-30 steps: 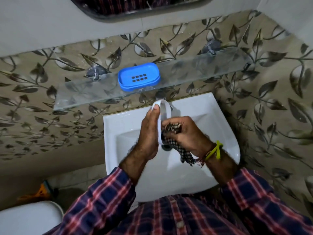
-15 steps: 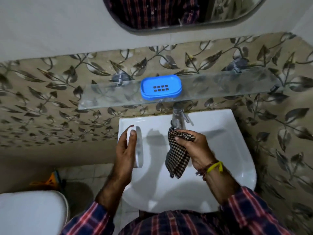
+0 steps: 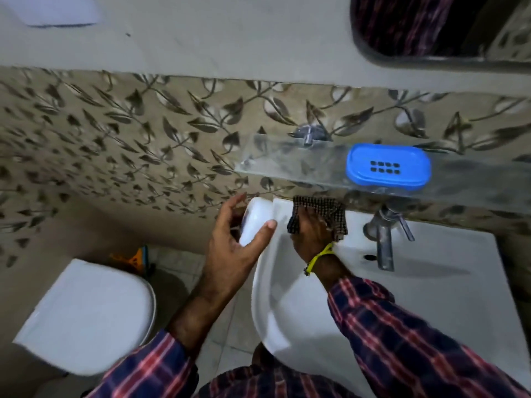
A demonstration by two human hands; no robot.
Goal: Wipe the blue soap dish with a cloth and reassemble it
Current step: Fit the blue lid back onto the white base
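Note:
The blue soap dish part (image 3: 388, 167), with a block of drain slots, lies on the glass shelf (image 3: 287, 165) above the basin. My left hand (image 3: 232, 248) holds the white soap dish part (image 3: 256, 222) at the basin's back left corner, fingers curled round it. My right hand (image 3: 311, 234) presses the black-and-white checked cloth (image 3: 323, 214) flat against the back left rim of the white basin (image 3: 431, 297). A yellow thread band circles my right wrist.
A chrome tap (image 3: 383, 237) stands at the basin's back, right of my right hand. A white toilet lid (image 3: 86, 317) sits low on the left. An orange object (image 3: 130, 258) lies on the floor. A mirror (image 3: 442, 27) hangs top right.
The view has swung left. My right hand has carried the cloth from mid-air to the basin's back left rim. My left hand has moved the white part up and left.

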